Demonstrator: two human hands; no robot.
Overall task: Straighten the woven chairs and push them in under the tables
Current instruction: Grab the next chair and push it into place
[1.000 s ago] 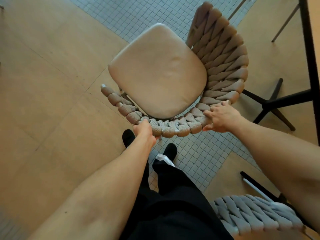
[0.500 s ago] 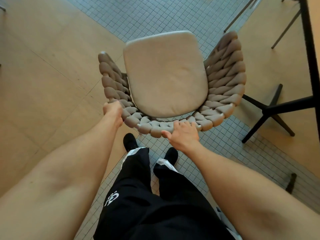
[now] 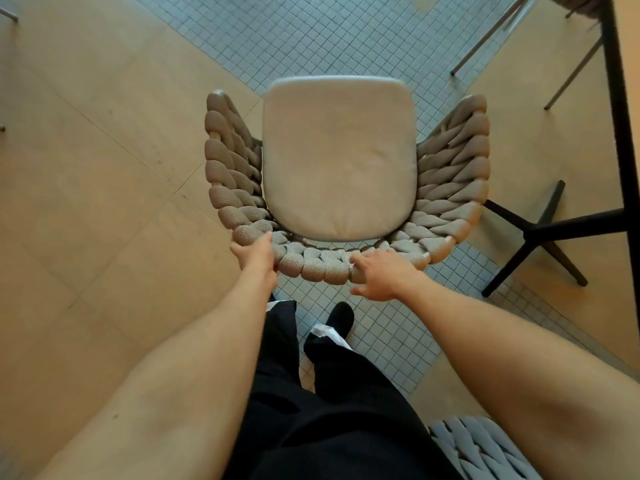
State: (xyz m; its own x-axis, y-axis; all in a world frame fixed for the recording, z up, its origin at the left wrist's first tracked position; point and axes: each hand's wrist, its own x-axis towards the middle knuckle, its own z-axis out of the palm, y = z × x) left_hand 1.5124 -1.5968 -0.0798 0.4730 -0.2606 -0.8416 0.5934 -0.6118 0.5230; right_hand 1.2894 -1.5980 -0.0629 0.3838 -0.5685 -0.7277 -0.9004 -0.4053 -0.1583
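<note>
A brown woven chair (image 3: 453,174) with a beige seat cushion (image 3: 337,157) stands right in front of me, seat facing away. My left hand (image 3: 256,254) grips the woven back rim at its left end. My right hand (image 3: 379,275) holds the same rim further right, fingers curled over the braid. The table (image 3: 620,109) with its dark edge runs down the right side, and its black cross-shaped base (image 3: 533,237) sits just right of the chair.
A grey woven chair (image 3: 481,448) shows at the bottom right, close to my right leg. Thin metal legs (image 3: 491,36) of other furniture stand at the top right. My feet are on a strip of small grey tiles between wooden floor areas.
The chair has turned clockwise until its seat faces straight away from me. Both hands shifted along the back rim, and the grey chair came back into view at the bottom right.
</note>
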